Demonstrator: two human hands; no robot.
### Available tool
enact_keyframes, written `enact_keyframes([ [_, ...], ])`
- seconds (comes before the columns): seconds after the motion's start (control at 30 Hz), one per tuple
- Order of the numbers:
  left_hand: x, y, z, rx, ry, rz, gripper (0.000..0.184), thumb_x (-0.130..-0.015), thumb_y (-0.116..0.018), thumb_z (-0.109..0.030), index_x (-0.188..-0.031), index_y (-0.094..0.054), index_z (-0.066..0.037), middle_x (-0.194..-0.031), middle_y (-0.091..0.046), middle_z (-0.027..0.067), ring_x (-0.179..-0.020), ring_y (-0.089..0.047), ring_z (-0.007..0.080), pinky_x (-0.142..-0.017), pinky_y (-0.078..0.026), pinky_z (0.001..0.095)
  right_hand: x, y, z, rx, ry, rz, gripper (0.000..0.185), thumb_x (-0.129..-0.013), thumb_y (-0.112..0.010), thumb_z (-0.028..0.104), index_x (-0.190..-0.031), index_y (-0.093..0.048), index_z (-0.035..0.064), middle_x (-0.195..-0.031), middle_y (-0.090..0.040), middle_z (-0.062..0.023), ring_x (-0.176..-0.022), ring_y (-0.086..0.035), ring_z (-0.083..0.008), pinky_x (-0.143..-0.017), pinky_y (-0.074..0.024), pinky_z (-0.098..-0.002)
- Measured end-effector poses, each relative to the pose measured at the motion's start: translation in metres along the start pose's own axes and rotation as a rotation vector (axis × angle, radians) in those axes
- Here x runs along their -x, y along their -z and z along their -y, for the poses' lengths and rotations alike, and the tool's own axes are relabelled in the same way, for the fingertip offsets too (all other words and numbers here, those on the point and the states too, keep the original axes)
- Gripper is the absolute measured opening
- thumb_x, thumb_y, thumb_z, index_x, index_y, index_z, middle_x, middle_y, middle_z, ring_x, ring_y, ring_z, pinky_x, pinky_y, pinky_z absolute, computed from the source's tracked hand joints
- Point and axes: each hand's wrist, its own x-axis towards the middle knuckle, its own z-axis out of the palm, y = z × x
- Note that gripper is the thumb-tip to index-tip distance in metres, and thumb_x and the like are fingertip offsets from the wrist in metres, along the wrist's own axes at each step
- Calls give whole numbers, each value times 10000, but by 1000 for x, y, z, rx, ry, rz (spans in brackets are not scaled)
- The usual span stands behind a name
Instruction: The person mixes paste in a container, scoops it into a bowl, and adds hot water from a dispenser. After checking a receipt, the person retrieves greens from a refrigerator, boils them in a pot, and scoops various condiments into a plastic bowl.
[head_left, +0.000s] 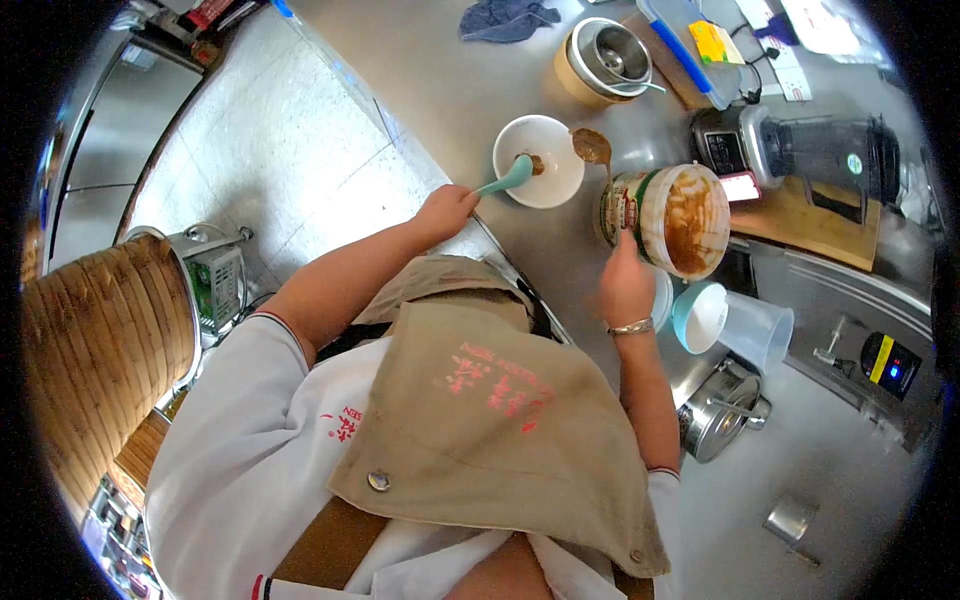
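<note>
My left hand [447,212] is closed around the handle of a teal spoon [507,180]. The spoon's head reaches into a white bowl [555,188], touching a small dab of brown paste [537,164]. My right hand [626,285] is closed in front of a large tub, apparently on the handle of a ladle. The ladle's bowl [591,146], coated in brown paste, is beside the white bowl's right rim. Part of its handle is hard to make out against the tub's label. The open tub [657,190] has brown paste smeared inside.
Behind the bowl are nested metal bowls [620,52] and a dark cloth [508,18]. A blender [825,140] and a lit phone [740,186] lie right of the tub. Cups [700,315] and a lidded metal pot [722,410] stand near my right forearm. The counter edge [515,260] runs diagonally.
</note>
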Motion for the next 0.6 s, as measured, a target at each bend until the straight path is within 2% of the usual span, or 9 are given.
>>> enact_keyframes([
  [0.1, 3, 3, -10, -113, -24, -2, 362, -856, -423, -325, -769, -584, -13, -749, -588, 197, -733, -557, 362, -674, -425, 450, 1, -1, -6, 48, -15, 61, 311, -815, -455, 118, -1119, -439, 52, -620, -589, -189, -581, -588, -374, -525, -459, -479],
  [0.27, 10, 5, -18, -349, -202, -98, 338, -869, -422, -341, -786, -561, -45, -738, -586, 184, -743, -558, 363, -661, -427, 465, 7, -6, 0, -17, -17, 71, 300, -826, -447, 129, -1117, -447, 57, -634, -589, -199, -601, -585, -388, -541, -452, -494],
  [0.37, 18, 15, -36, -459, -175, -86, 308, -870, -431, -342, -800, -529, -58, -712, -580, 170, -715, -559, 360, -637, -427, 466, 14, -9, -1, -119, -29, 36, 284, -838, -446, 141, -1104, -484, 49, -652, -578, -217, -613, -570, -397, -545, -435, -490],
  [0.5, 15, 23, -38, -495, -217, -148, 267, -871, -450, -318, -828, -524, -66, -693, -580, 163, -683, -562, 355, -614, -430, 448, 19, -3, -3, -262, -24, -25, 275, -845, -446, 139, -1092, -505, 32, -711, -577, -241, -657, -562, -411, -565, -425, -488],
  [0.6, 11, 29, -37, -286, -201, -194, 239, -866, -469, -298, -878, -536, -68, -687, -582, 161, -679, -565, 351, -612, -433, 428, 20, 0, -9, -374, -34, -18, 282, -846, -448, 136, -1093, -507, 14, -745, -578, -249, -687, -561, -420, -581, -429, -475],
])
